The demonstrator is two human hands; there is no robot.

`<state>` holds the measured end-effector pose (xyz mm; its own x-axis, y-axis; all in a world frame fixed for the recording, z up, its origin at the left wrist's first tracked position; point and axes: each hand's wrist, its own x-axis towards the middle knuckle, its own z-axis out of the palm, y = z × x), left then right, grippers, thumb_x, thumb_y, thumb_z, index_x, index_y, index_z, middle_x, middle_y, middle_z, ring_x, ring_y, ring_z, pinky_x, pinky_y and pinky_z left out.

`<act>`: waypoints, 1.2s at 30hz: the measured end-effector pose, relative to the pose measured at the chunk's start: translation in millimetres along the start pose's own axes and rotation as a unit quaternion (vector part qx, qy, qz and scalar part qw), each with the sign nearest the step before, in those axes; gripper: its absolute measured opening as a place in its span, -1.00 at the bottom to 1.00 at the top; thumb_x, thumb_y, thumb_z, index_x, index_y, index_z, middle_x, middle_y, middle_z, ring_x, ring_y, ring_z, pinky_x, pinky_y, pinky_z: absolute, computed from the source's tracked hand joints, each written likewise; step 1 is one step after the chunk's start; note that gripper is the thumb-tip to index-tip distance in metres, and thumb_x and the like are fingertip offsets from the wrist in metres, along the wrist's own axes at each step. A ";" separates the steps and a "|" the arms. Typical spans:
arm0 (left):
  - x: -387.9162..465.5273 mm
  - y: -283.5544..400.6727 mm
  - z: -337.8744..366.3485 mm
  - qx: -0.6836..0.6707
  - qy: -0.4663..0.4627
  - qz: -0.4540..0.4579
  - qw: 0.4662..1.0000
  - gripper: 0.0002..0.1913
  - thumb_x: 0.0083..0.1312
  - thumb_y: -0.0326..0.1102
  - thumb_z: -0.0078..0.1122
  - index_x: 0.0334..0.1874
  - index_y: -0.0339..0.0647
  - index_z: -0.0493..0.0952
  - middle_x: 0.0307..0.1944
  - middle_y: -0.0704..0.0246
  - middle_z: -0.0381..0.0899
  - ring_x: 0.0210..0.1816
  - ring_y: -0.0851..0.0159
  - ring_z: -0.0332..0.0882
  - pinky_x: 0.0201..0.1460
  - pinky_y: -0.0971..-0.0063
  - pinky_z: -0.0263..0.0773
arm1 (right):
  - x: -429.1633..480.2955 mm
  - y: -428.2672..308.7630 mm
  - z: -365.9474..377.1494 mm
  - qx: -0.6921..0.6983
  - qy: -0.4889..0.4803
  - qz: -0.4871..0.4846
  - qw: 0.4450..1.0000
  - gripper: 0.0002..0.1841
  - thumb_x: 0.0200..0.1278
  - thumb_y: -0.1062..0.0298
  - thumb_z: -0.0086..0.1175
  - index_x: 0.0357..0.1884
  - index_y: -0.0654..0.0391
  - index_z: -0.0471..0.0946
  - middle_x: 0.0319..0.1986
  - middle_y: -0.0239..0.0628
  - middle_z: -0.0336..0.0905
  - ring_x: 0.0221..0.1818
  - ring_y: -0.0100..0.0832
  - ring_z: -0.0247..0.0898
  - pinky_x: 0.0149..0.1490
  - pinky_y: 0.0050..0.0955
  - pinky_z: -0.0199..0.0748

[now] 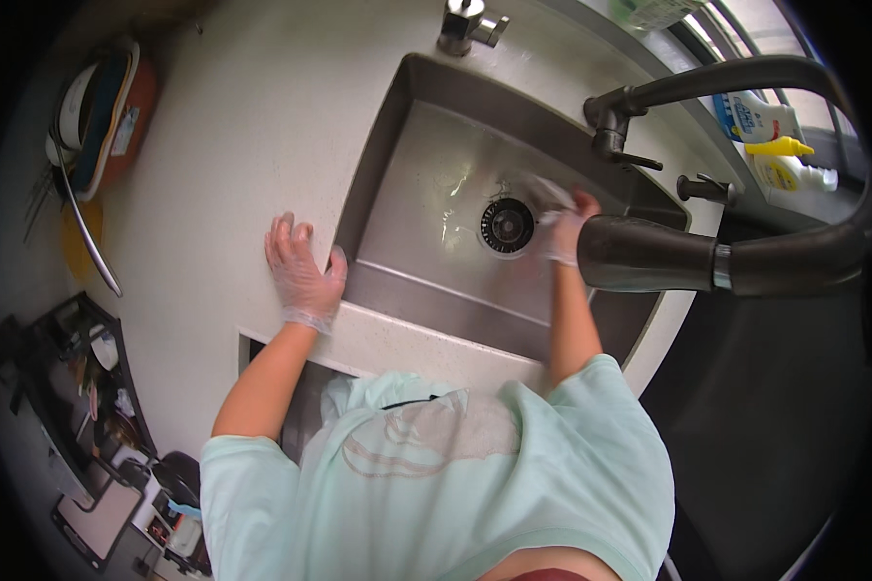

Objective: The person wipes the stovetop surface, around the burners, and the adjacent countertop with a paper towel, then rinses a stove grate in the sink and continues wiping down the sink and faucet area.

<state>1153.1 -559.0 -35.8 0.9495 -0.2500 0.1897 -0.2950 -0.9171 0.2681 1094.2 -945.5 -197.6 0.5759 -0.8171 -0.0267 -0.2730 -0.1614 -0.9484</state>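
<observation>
My left hand (301, 274), in a clear plastic glove, rests on the pale countertop (211, 189) at the left edge of the sink. Its thumb reaches over the rim, and nothing is in it. Inside the stainless steel sink (421, 181), my right hand (571, 226) wears a similar glove and grips a whitish, cloth-like thing (547, 192). Motion blur hides exactly what that is. Just left of this hand lies the round drain strainer (507, 226). Wet patches shine on the sink floor around it. The dark faucet's spray head (650, 253) hangs close by and covers part of my right wrist.
Behind the sink stand the faucet base (614, 127), a small metal tap (465, 29) and a dark dispenser-like fitting (705, 190). Cleaner bottles (759, 120) line the window ledge. Stacked basins (120, 123) sit at the far left, above a dark rack (80, 392) with utensils.
</observation>
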 end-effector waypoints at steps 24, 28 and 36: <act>1.4 -8.4 3.5 -0.017 -0.025 -0.017 0.999 -0.50 -0.06 -0.26 0.13 -0.05 -0.16 0.21 0.09 0.19 0.10 0.22 0.02 0.02 0.26 0.07 -0.10 | -15.3 14.2 33.6 -0.210 -0.452 -0.164 0.851 -0.57 -0.13 0.72 -0.23 -0.28 0.06 0.57 -0.38 -0.18 0.49 -0.16 -0.22 0.33 -0.05 -0.40 0.30; -1.9 -6.3 0.0 -0.014 -0.015 -0.018 1.000 -0.54 -0.07 -0.30 0.14 -0.11 -0.23 0.24 0.09 0.17 0.09 0.21 0.01 0.01 0.26 0.11 -0.08 | 12.4 -0.4 -27.7 -0.179 -0.177 -0.184 0.950 -0.55 -0.34 0.66 -0.27 -0.34 0.17 0.57 -0.33 -0.21 0.52 -0.22 -0.31 0.39 -0.06 -0.44 0.31; 7.5 -7.8 1.1 -0.028 -0.028 -0.007 0.999 -0.53 -0.08 -0.30 0.14 -0.09 -0.20 0.22 0.06 0.17 0.10 0.21 0.00 0.01 0.25 0.09 -0.08 | 73.8 149.5 -22.8 -0.338 -0.071 -0.322 0.882 -0.66 0.03 0.44 -0.08 -0.07 0.19 0.45 -0.29 0.02 0.44 -0.25 -0.19 0.39 -0.16 -0.30 0.33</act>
<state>1162.6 -554.0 -37.5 0.9573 -0.2566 0.1332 -0.2866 -0.9021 0.3226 1078.2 -1042.6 -334.1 0.8562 -0.3664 0.3642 -0.2238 -0.8985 -0.3777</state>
